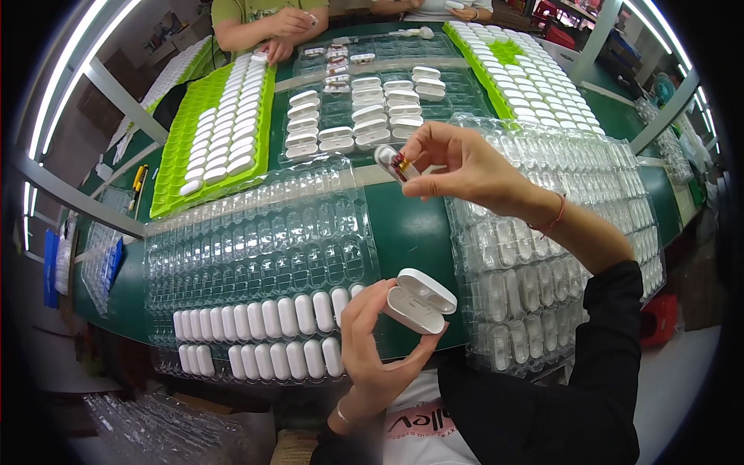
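Observation:
Low in the middle, my left hand (370, 345) grips a white earbud charging case (417, 308) between thumb and fingers. Its lid is swung up and its hollow inside shows. Farther up, my right hand (469, 167) pinches a small inner part (397, 164) with a pale rounded end and dark red and gold bits. That part is held in the air, apart from the case. Left of my left hand, rows of closed white cases (283, 318) sit in a clear plastic tray (256, 252).
To the right lies a stack of clear trays (554, 240) holding small clear parts. Open white cases (372, 120) fill part of a tray ahead. Bright green trays (174, 167) of white cases stand on both far sides. Opposite, a person's hands (283, 35) handle small pieces.

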Demonstrator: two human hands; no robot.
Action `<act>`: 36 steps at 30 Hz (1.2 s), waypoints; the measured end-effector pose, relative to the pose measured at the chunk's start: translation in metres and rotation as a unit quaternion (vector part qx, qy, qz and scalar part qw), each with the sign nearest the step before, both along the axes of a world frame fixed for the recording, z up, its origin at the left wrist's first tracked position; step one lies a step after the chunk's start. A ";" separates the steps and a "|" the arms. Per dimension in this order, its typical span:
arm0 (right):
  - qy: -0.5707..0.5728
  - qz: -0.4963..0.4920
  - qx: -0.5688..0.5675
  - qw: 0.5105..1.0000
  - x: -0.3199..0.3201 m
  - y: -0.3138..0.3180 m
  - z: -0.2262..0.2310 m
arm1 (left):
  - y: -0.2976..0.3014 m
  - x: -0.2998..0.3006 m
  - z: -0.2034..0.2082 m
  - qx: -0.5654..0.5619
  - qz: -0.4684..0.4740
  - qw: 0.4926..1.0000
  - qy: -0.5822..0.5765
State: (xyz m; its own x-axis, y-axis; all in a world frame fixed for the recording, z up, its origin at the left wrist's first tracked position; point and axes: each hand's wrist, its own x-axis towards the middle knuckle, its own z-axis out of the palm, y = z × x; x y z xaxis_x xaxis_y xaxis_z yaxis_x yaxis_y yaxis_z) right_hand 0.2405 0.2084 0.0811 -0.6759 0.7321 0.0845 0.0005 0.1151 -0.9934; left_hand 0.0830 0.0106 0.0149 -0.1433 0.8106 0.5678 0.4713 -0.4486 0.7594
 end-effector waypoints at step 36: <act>-0.024 0.161 -0.121 0.979 -0.073 -0.045 -0.026 | -0.011 -0.070 -0.013 0.012 0.270 0.959 0.087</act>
